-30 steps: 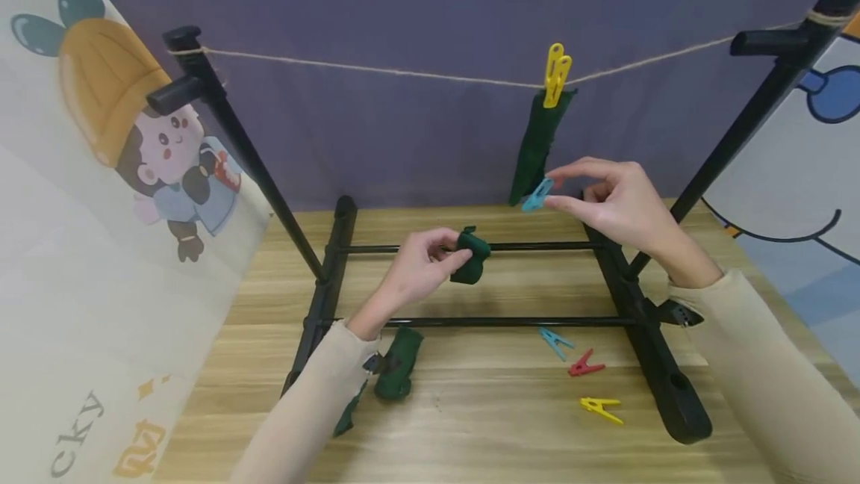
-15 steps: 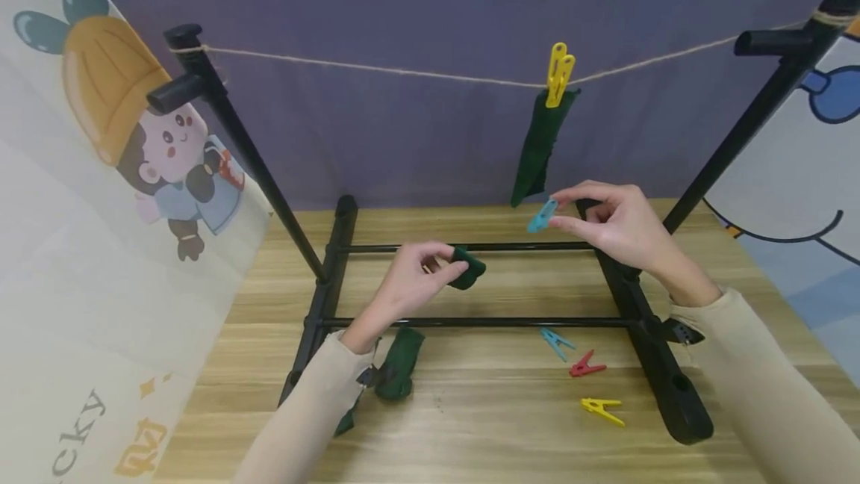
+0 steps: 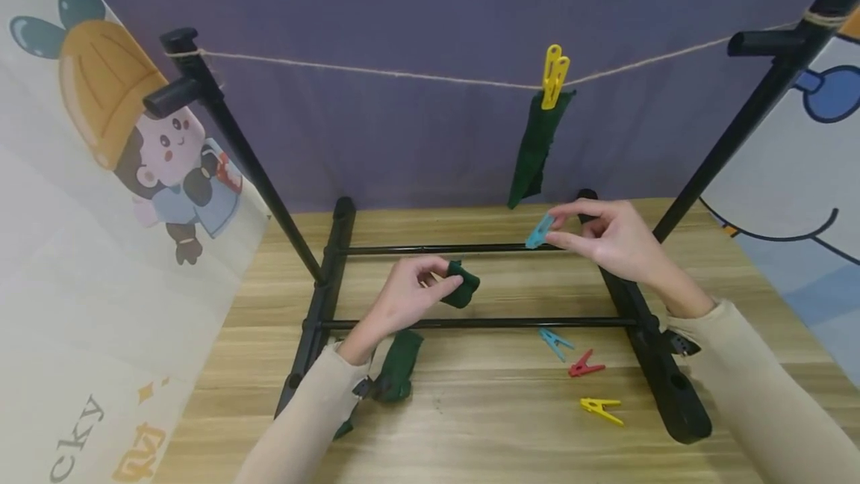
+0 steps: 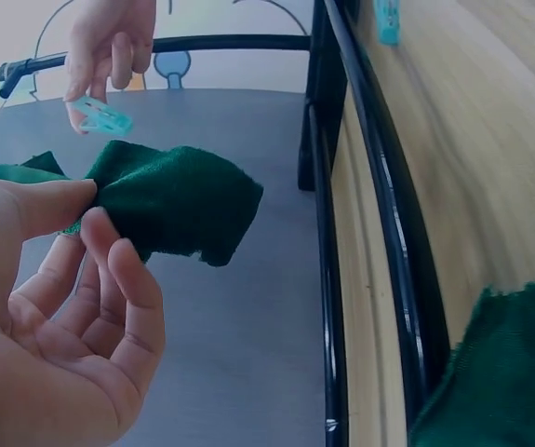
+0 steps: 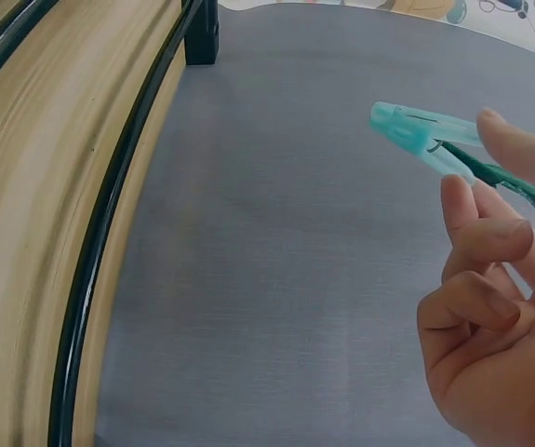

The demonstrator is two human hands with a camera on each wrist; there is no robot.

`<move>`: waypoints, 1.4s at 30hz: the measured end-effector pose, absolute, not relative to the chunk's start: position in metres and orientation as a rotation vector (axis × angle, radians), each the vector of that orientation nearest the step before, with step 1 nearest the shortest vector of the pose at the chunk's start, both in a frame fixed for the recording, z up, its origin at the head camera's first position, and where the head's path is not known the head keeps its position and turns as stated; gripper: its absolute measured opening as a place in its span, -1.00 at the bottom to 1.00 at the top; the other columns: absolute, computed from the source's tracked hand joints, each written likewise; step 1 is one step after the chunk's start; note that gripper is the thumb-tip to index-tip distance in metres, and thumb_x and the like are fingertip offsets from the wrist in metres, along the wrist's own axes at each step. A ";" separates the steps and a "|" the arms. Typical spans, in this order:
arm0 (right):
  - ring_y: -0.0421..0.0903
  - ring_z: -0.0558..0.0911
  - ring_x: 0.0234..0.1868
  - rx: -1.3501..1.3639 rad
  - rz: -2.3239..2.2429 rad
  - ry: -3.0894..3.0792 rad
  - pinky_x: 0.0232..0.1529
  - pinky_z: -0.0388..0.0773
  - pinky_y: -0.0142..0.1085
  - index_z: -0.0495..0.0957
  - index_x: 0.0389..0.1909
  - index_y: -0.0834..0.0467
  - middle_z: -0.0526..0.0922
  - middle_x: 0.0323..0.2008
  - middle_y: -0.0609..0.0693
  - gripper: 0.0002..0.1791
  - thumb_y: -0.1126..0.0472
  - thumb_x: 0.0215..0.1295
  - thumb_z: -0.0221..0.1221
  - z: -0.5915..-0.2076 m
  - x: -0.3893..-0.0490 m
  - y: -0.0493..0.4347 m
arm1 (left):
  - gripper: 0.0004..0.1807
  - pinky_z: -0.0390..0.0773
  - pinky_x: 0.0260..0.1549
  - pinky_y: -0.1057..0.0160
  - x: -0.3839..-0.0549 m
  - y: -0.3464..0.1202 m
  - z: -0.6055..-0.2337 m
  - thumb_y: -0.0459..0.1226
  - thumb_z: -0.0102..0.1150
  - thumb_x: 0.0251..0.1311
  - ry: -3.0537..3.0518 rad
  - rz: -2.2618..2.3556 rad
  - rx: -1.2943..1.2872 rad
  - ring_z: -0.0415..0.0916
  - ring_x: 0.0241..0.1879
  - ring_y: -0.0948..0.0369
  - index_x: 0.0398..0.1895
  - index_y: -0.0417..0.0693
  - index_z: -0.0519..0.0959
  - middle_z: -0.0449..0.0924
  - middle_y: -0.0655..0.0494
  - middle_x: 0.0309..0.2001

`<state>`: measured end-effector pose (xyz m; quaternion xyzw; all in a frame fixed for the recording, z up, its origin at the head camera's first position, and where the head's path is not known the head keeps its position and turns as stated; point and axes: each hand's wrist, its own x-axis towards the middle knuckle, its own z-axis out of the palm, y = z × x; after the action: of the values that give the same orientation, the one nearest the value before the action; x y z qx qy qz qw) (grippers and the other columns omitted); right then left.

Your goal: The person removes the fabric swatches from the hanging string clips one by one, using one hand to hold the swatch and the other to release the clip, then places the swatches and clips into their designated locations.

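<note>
My left hand [image 3: 406, 296] pinches a small dark green cloth [image 4: 188, 200] between thumb and fingers. The cloth sticks out past the fingertips, its far edge bent over in the left wrist view. To the right and a little higher, my right hand [image 3: 614, 241] holds a light blue clothespin [image 5: 421, 130] by its handle ends, thumb on one side and finger on the other. Above the hands, a long green cloth [image 3: 537, 144] hangs from the string [image 3: 376, 72] under a yellow clothespin [image 3: 554, 78].
A black frame [image 3: 245, 155] carries the string between two posts. On the wooden table [image 3: 484, 424] lie a blue clothespin [image 3: 555, 342], a red one [image 3: 586, 364] and a yellow one [image 3: 601, 408]. More green cloth [image 3: 399, 364] lies by the left sleeve.
Both hands have come down, the right one from beside the hanging cloth's lower end. The left hand has also drifted slightly left. Each still holds the same thing.
</note>
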<state>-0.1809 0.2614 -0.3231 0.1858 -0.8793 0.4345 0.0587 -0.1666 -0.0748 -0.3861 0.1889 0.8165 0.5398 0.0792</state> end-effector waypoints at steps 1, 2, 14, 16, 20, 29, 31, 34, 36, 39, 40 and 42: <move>-0.17 0.15 -0.80 0.563 1.316 -2.667 -0.77 0.18 -0.27 0.78 0.09 0.05 0.72 -0.27 -0.34 -0.70 0.21 0.36 0.46 -0.324 -0.181 0.261 | -0.86 0.59 -0.40 0.29 -0.166 -0.075 -0.387 -0.18 0.38 0.42 2.437 1.617 0.565 0.64 -0.35 0.16 -0.11 -0.03 0.80 0.78 0.06 -0.14; -0.17 0.16 -0.80 0.565 1.315 -2.669 -0.77 0.19 -0.27 0.78 0.09 0.05 0.72 -0.27 -0.33 -0.70 0.21 0.36 0.45 -0.324 -0.180 0.261 | -0.86 0.60 -0.38 0.28 -0.165 -0.076 -0.389 -0.19 0.37 0.43 2.428 1.620 0.562 0.66 -0.33 0.14 -0.12 -0.03 0.79 0.78 0.05 -0.13; -0.21 0.18 -0.78 0.565 1.292 -2.709 -0.76 0.18 -0.30 0.78 0.08 0.03 0.73 -0.37 -0.31 -0.68 0.18 0.32 0.49 -0.330 -0.180 0.259 | -0.85 0.62 -0.19 0.24 -0.157 -0.078 -0.399 -0.15 0.38 0.41 2.435 1.569 0.505 0.60 -0.22 0.24 -0.16 -0.01 0.80 0.74 0.12 -0.21; -0.22 0.17 -0.78 0.567 1.270 -2.726 -0.76 0.17 -0.30 0.78 0.07 0.02 0.72 -0.45 -0.27 -0.69 0.17 0.31 0.50 -0.331 -0.180 0.259 | -0.84 0.63 -0.19 0.23 -0.156 -0.079 -0.401 -0.14 0.39 0.40 2.446 1.562 0.493 0.61 -0.21 0.23 -0.16 -0.02 0.81 0.75 0.13 -0.21; -0.22 0.18 -0.79 0.576 1.248 -2.742 -0.76 0.18 -0.30 0.78 0.06 0.02 0.72 -0.50 -0.17 -0.68 0.17 0.30 0.50 -0.332 -0.178 0.260 | -0.84 0.64 -0.19 0.22 -0.154 -0.080 -0.405 -0.13 0.41 0.39 2.468 1.544 0.484 0.62 -0.18 0.25 -0.15 0.01 0.82 0.77 0.16 -0.20; -0.19 0.19 -0.77 0.564 1.276 -2.759 -0.75 0.18 -0.30 0.78 0.07 0.03 0.56 -0.67 -0.12 -0.69 0.16 0.33 0.49 -0.337 -0.176 0.262 | -0.81 0.66 -0.15 0.30 -0.149 -0.083 -0.413 -0.19 0.38 0.42 2.427 1.550 0.555 0.63 -0.22 0.28 -0.06 -0.09 0.77 0.76 0.07 -0.16; -0.19 0.18 -0.77 0.546 1.282 -2.770 -0.74 0.17 -0.30 0.78 0.07 0.03 0.50 -0.72 -0.11 -0.69 0.14 0.33 0.49 -0.339 -0.175 0.262 | -0.81 0.66 -0.17 0.32 -0.148 -0.084 -0.417 -0.19 0.36 0.43 2.412 1.551 0.557 0.64 -0.24 0.29 -0.05 -0.10 0.77 0.76 0.05 -0.16; -0.21 0.18 -0.76 0.523 1.271 -2.797 -0.74 0.17 -0.30 0.77 0.08 0.02 0.48 -0.72 -0.11 -0.68 0.11 0.34 0.48 -0.342 -0.174 0.263 | -0.79 0.68 -0.23 0.34 -0.145 -0.085 -0.422 -0.19 0.35 0.44 2.396 1.542 0.543 0.67 -0.24 0.29 -0.02 -0.13 0.76 0.76 0.03 -0.15; -0.22 0.17 -0.76 0.515 1.266 -2.811 -0.74 0.17 -0.30 0.77 0.09 0.03 0.55 -0.67 -0.11 -0.67 0.11 0.34 0.48 -0.345 -0.173 0.264 | -0.76 0.68 -0.25 0.35 -0.143 -0.086 -0.425 -0.19 0.35 0.44 2.392 1.531 0.525 0.70 -0.22 0.27 0.01 -0.15 0.74 0.76 0.01 -0.12; -0.23 0.16 -0.77 0.521 1.272 -2.816 -0.75 0.17 -0.30 0.76 0.10 0.06 0.65 -0.59 -0.10 -0.67 0.13 0.35 0.47 -0.348 -0.172 0.265 | -0.72 0.70 -0.24 0.35 -0.141 -0.088 -0.428 -0.19 0.35 0.44 2.388 1.514 0.504 0.73 -0.18 0.23 0.06 -0.18 0.72 0.75 -0.02 -0.07; -0.23 0.16 -0.77 0.521 1.277 -2.815 -0.75 0.17 -0.30 0.76 0.09 0.05 0.67 -0.56 -0.11 -0.67 0.13 0.34 0.47 -0.349 -0.172 0.265 | -0.70 0.71 -0.21 0.32 -0.140 -0.088 -0.429 -0.19 0.35 0.44 2.387 1.508 0.497 0.74 -0.14 0.20 0.08 -0.19 0.72 0.75 -0.03 -0.05; -0.24 0.15 -0.77 0.524 1.289 -2.810 -0.76 0.17 -0.30 0.76 0.09 0.05 0.70 -0.53 -0.10 -0.68 0.14 0.34 0.47 -0.350 -0.171 0.265 | -0.68 0.73 -0.14 0.27 -0.139 -0.089 -0.431 -0.17 0.34 0.45 2.384 1.493 0.487 0.74 -0.08 0.15 0.12 -0.18 0.71 0.74 -0.05 0.00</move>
<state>-0.1714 0.2653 -0.3497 0.1671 -0.8961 0.4112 0.0029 -0.1392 -0.0894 -0.4308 0.1687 0.8265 0.5177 0.1429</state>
